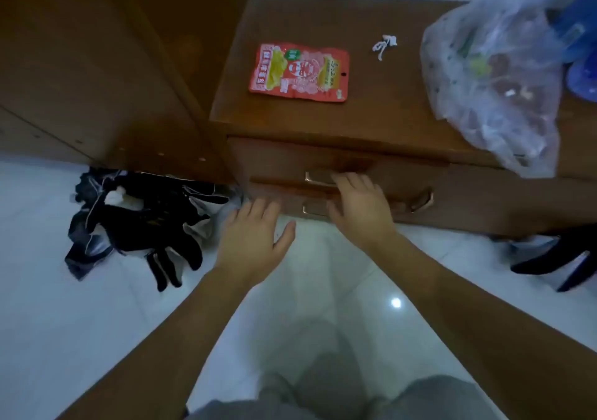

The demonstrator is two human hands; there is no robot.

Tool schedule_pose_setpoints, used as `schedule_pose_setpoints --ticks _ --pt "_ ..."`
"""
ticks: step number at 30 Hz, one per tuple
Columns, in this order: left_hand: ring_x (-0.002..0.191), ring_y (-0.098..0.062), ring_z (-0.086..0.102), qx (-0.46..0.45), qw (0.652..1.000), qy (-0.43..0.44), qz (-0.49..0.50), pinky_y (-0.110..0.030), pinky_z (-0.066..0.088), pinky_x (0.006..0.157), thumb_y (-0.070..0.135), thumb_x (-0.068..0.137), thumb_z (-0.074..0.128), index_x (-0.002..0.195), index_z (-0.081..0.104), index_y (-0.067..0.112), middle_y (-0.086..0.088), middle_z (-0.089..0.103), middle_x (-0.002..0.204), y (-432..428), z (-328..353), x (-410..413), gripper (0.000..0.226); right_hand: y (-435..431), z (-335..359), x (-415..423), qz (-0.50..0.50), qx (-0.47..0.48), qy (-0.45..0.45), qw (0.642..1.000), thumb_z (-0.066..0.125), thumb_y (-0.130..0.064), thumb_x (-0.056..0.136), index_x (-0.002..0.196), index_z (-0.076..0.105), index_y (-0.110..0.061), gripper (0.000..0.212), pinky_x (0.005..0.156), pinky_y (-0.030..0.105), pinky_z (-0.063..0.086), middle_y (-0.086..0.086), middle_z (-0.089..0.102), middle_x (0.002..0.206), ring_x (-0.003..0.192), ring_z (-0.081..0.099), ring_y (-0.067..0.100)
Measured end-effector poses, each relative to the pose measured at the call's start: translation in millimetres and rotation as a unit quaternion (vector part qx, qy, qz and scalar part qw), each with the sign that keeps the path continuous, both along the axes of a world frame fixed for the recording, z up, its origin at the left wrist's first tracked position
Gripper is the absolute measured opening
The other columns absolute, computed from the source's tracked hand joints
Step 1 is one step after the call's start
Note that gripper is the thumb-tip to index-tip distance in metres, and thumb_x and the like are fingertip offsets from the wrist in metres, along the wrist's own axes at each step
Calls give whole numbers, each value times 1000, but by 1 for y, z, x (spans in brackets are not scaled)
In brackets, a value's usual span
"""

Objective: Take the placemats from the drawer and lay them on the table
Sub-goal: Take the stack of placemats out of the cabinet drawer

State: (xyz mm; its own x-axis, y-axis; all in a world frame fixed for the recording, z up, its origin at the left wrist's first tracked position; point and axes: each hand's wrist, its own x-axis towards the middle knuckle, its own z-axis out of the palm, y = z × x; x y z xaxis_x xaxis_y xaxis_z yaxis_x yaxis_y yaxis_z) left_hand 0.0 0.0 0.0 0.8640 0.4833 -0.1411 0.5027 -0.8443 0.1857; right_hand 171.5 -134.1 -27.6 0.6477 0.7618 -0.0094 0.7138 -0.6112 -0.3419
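A low brown wooden cabinet [323,119] stands ahead with two closed drawers in its front. The upper drawer [274,161] has a metal handle [318,176], and the lower drawer [290,203] has another handle [312,209]. My right hand [358,206] reaches to the upper handle with its fingertips at the handle's right end. My left hand [255,242] hovers with spread fingers in front of the lower drawer's left part, holding nothing. No placemats are visible.
On the cabinet top lie a red snack packet [298,72], a small white scrap [384,45] and a clear plastic bag [494,86] of items. Dark clothing [135,219] is heaped on the white tiled floor at left. A third handle [421,199] is further right.
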Motion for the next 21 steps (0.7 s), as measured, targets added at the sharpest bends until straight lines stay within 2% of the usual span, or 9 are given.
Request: schedule_pose_setpoints --ticks 4,9,15,21 --pt "110 -29 56 48 998 5 -28 -43 44 92 57 94 26 132 55 14 -7 62 123 8 -45 8 63 7 -34 4 10 17 -62 998 63 -27 87 128 61 -13 44 88 45 46 4 65 117 111 51 29" --pt "111 -31 56 69 995 -49 -46 -46 47 92 55 95 29 134 54 12 -8 62 123 15 -77 7 64 1 -50 4 16 72 -108 991 62 -26 88 128 61 -16 41 89 43 44 3 61 116 109 51 27" --pt "117 -28 55 69 995 -45 -63 -43 46 94 56 97 28 137 52 15 -5 59 131 4 -80 -19 63 -8 -49 -10 17 90 -101 991 62 -24 89 128 62 -18 39 88 41 45 3 62 115 109 53 25" --pt "122 -26 53 60 996 -50 -41 -42 43 97 55 98 32 137 52 17 -3 57 135 -17 -53 -52 57 -42 -44 -55 47 72 -89 992 61 -28 88 124 63 -21 36 84 38 44 -1 61 109 102 54 22"
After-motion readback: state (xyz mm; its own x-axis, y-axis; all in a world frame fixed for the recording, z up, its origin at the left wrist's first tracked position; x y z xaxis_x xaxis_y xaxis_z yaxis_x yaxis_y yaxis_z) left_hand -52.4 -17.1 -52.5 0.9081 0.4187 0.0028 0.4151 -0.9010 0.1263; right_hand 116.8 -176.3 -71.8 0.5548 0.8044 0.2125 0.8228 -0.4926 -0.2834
